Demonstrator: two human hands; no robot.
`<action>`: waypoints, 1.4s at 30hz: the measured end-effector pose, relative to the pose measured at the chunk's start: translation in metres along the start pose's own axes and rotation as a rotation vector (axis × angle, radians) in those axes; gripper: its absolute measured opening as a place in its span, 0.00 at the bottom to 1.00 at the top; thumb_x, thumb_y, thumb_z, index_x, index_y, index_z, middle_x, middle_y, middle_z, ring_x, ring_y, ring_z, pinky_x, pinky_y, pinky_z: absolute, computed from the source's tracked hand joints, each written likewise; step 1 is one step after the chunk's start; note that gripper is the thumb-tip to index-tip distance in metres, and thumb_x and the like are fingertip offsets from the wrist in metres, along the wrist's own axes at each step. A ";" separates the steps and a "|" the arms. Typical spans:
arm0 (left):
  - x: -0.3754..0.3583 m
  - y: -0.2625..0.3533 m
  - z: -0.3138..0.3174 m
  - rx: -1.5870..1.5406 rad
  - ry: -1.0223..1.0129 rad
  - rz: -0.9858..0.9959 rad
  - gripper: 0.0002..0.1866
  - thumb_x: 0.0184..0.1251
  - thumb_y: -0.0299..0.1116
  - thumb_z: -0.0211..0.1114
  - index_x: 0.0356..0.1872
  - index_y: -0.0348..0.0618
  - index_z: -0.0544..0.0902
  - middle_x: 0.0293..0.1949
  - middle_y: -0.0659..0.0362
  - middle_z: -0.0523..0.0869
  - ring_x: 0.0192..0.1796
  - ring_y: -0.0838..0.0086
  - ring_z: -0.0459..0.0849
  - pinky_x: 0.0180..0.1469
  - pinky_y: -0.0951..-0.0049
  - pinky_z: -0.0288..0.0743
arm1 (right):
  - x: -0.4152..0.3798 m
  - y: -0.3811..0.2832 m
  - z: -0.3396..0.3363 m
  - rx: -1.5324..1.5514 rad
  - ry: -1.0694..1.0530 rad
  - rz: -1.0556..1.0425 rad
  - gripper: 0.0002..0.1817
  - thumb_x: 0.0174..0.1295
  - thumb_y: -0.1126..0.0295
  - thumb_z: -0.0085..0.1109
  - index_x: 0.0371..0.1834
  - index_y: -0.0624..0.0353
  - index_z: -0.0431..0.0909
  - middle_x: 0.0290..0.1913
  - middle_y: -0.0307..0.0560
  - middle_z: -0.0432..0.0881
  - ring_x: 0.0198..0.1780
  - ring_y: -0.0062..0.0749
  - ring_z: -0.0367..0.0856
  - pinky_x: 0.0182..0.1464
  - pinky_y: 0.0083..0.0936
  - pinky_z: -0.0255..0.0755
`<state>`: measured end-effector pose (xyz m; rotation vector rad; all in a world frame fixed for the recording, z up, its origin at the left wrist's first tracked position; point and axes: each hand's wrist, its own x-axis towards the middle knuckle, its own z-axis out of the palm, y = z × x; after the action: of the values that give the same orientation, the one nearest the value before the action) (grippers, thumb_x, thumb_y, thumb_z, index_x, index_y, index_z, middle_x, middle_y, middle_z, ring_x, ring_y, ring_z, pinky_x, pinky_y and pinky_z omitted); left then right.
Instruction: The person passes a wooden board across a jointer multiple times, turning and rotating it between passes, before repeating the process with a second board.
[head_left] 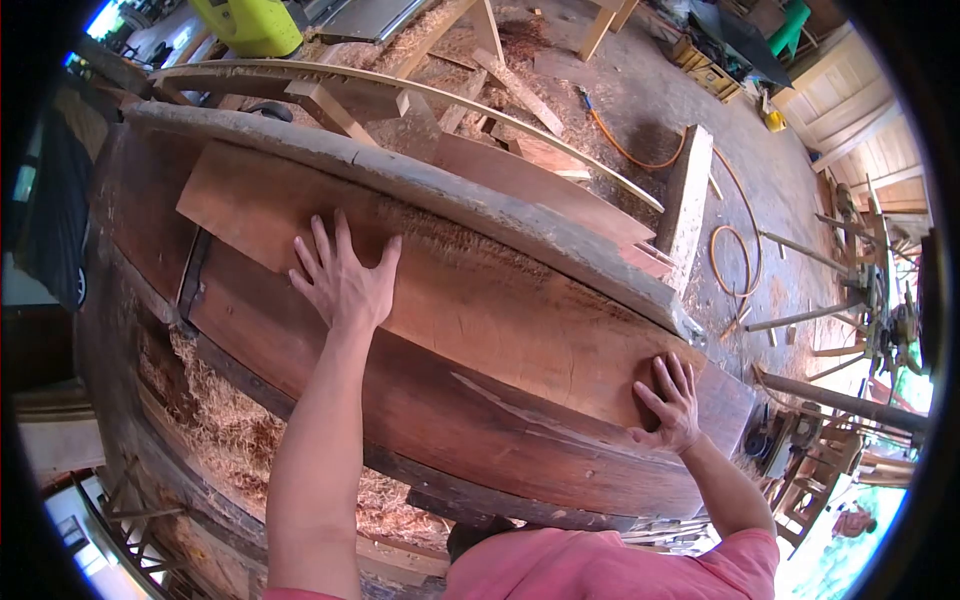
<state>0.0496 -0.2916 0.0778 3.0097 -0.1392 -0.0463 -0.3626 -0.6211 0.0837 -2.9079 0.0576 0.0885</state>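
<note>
A long brown wooden board (500, 320) lies over dark reddish-brown planks (420, 400), its far edge running along a rough grey timber (400, 175). My left hand (347, 278) rests on the board toward its left part, fingers spread and nothing gripped. Near the board's right end my right hand (672, 408) is laid on it, fingers apart, the palm by the lower edge. Bits of shavings cling along the seam between board and timber.
Wood shavings (230, 410) cover the ground below the planks. Beyond the timber are a thin curved strip (560, 140), a squared beam (690, 200), an orange hose (715, 250) and a yellow-green case (250, 25). A distant person (853, 522) shows at lower right.
</note>
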 end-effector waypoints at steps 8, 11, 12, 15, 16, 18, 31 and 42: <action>0.013 -0.011 0.003 0.028 0.024 0.005 0.48 0.70 0.70 0.59 0.84 0.57 0.60 0.86 0.52 0.53 0.86 0.46 0.47 0.81 0.31 0.42 | 0.014 -0.009 0.002 -0.013 0.010 -0.013 0.42 0.49 0.31 0.69 0.66 0.39 0.84 0.78 0.64 0.70 0.81 0.69 0.60 0.79 0.69 0.48; 0.018 -0.015 0.002 0.037 0.027 0.005 0.48 0.70 0.70 0.59 0.84 0.57 0.60 0.86 0.52 0.53 0.86 0.47 0.47 0.81 0.31 0.42 | 0.020 -0.013 0.003 -0.005 0.018 -0.013 0.42 0.49 0.31 0.69 0.66 0.40 0.85 0.77 0.65 0.71 0.81 0.69 0.61 0.79 0.69 0.48; 0.020 -0.018 0.003 0.042 0.030 0.005 0.48 0.70 0.71 0.59 0.84 0.57 0.60 0.86 0.52 0.53 0.86 0.47 0.47 0.81 0.31 0.42 | 0.022 -0.014 0.004 -0.004 0.018 -0.014 0.42 0.49 0.31 0.69 0.65 0.41 0.85 0.77 0.65 0.71 0.81 0.69 0.61 0.79 0.69 0.47; 0.027 -0.023 0.004 0.059 0.036 0.002 0.48 0.70 0.71 0.58 0.84 0.57 0.60 0.86 0.52 0.54 0.86 0.47 0.47 0.81 0.31 0.42 | 0.027 -0.018 0.005 0.001 0.018 -0.013 0.41 0.48 0.32 0.70 0.64 0.42 0.86 0.76 0.65 0.71 0.81 0.69 0.61 0.79 0.68 0.46; 0.029 -0.024 0.003 0.065 0.036 0.000 0.48 0.70 0.72 0.58 0.84 0.57 0.60 0.86 0.52 0.54 0.86 0.48 0.48 0.81 0.31 0.42 | 0.030 -0.021 0.005 0.007 0.017 -0.011 0.41 0.48 0.33 0.70 0.64 0.42 0.86 0.77 0.66 0.71 0.81 0.69 0.61 0.80 0.68 0.46; 0.033 -0.028 0.003 0.072 0.033 -0.001 0.48 0.70 0.72 0.57 0.84 0.57 0.60 0.86 0.52 0.54 0.86 0.48 0.48 0.81 0.32 0.42 | 0.036 -0.024 0.004 0.020 0.028 -0.017 0.41 0.47 0.34 0.70 0.63 0.43 0.87 0.77 0.66 0.71 0.81 0.69 0.61 0.80 0.67 0.46; 0.066 -0.055 0.002 0.117 0.054 -0.006 0.49 0.69 0.75 0.55 0.84 0.59 0.60 0.86 0.54 0.54 0.86 0.50 0.50 0.81 0.33 0.44 | 0.069 -0.049 0.011 0.032 0.057 -0.026 0.40 0.43 0.38 0.75 0.62 0.42 0.87 0.77 0.66 0.71 0.80 0.71 0.62 0.79 0.68 0.46; 0.099 -0.083 0.000 0.093 0.086 -0.023 0.48 0.69 0.74 0.57 0.83 0.59 0.62 0.86 0.55 0.55 0.86 0.51 0.51 0.81 0.32 0.44 | 0.109 -0.080 0.010 0.051 0.080 -0.012 0.39 0.43 0.37 0.76 0.61 0.39 0.88 0.75 0.62 0.74 0.78 0.69 0.66 0.77 0.69 0.51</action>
<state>0.1557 -0.2192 0.0648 3.0994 -0.1009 0.0893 -0.2505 -0.5443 0.0855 -2.8591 0.0552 -0.0306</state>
